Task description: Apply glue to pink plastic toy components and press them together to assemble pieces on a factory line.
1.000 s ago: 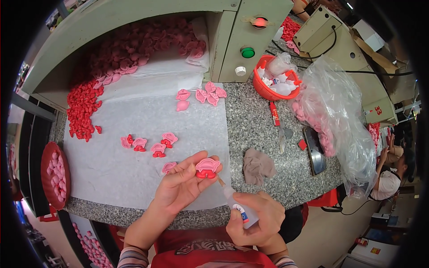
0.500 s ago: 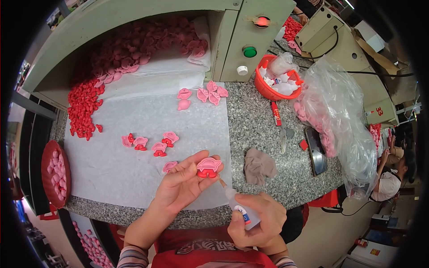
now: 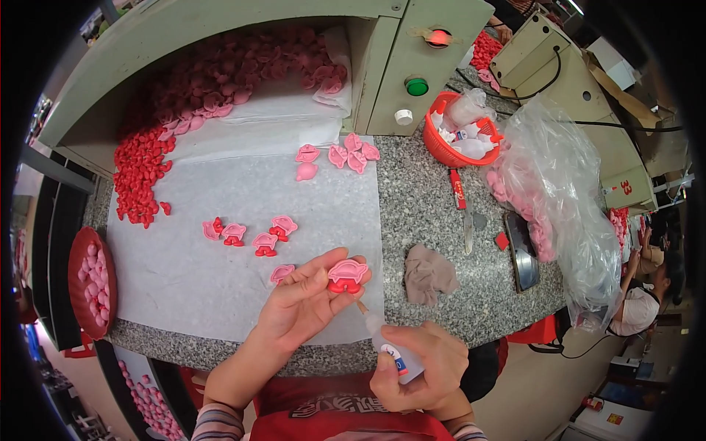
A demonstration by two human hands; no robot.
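A small pink and red plastic figure piece (image 3: 347, 275) is pinched between the thumb and fingers of my left hand (image 3: 303, 305), its hollow side facing up. My right hand (image 3: 423, 364) grips a white squeeze bottle (image 3: 397, 353) with a thin nozzle. The nozzle tip points at the piece from just below its right side, with a small gap. On the white paper (image 3: 184, 287), beyond my left hand, lie several pink and red pieces (image 3: 265, 244). One pink piece (image 3: 282, 274) sits beside my left fingers, partly hidden by them.
Heaps of red parts (image 3: 140, 176) and pink shells (image 3: 243, 73) lie at the green machine's opening. A red bowl (image 3: 82, 294) stands far left. To the right are a grey cloth (image 3: 429, 274), a knife (image 3: 468, 234), a phone (image 3: 521, 253), a red basket (image 3: 448, 156) of bottles and a plastic bag (image 3: 566, 176).
The bottle's nozzle has drawn slightly down and left, away from the piece. The view has shifted a little; my left hand keeps its hold.
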